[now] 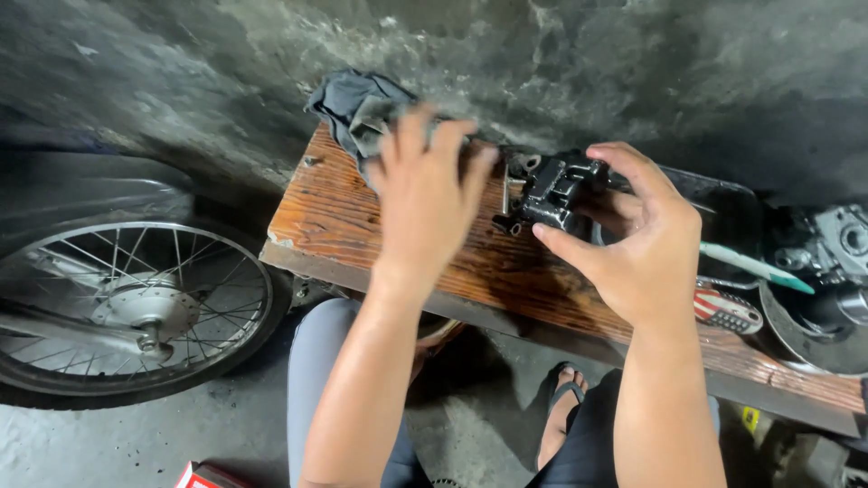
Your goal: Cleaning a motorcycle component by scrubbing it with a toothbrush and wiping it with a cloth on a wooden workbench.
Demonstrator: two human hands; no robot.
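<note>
I've got the black metal part (pixel 551 194) dead centre of my view, held up just above the far edge of the wooden bench (pixel 325 212). It looks like a small cast engine piece with lugs and ports, but its underside and right flank are hidden by fingers, so I can't make out its full shape. The right hand (pixel 646 248) has it: thumb stretched under the near side, fingers curled over the far side, grip closed on the part.

Left of the part, the left hand (pixel 425 194) is spread flat, palm down, fingers fanned wide, pressing on a dark grey rag (pixel 357 104). Only the rag's top and left folds show past the knuckles; whether the hand pinches any cloth I cannot tell, since the palm covers the contact.

Right of the part, behind the right wrist, a black tray (pixel 723 203) is mostly blocked. A teal-handled tool (pixel 755 267) sticks out past the wrist, its working end hidden. Below it lies a red and white striped object (pixel 728 310), half covered. Further right, grey engine pieces (pixel 836 244) are cut off by the frame edge.

Well left of the part, a spoked motorcycle wheel (pixel 136 307) rests on the floor, only partly visible. Near the bottom, a sandalled foot (pixel 565 398) peeks out.
</note>
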